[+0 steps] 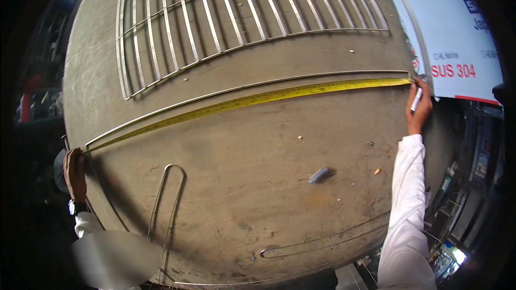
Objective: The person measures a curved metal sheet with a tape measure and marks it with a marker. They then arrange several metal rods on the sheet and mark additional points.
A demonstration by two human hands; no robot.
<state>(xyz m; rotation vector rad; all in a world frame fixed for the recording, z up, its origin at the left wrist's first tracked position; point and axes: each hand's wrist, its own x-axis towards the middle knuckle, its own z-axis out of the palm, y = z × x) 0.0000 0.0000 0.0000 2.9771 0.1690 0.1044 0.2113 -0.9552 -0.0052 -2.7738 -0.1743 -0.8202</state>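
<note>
Altogether two hands [75, 176] [421, 106], one marker [416, 101], one yellow tape [252, 100], one rod [236, 86]

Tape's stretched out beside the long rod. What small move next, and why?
I'd probably use the right hand to nudge the yellow tape closer to the thin rod, since a strip of table shows between them.

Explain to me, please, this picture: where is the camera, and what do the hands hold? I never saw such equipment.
No robot here: a camera worn on a person's head looks down, and its wide lens bends straight edges. The right hand holds a white marker at one end of a yellow measuring tape, stretched beside a thin metal rod. The left hand is at the other end; its grip is unclear. On the worktable lie a metal grid and bent rods.
</note>
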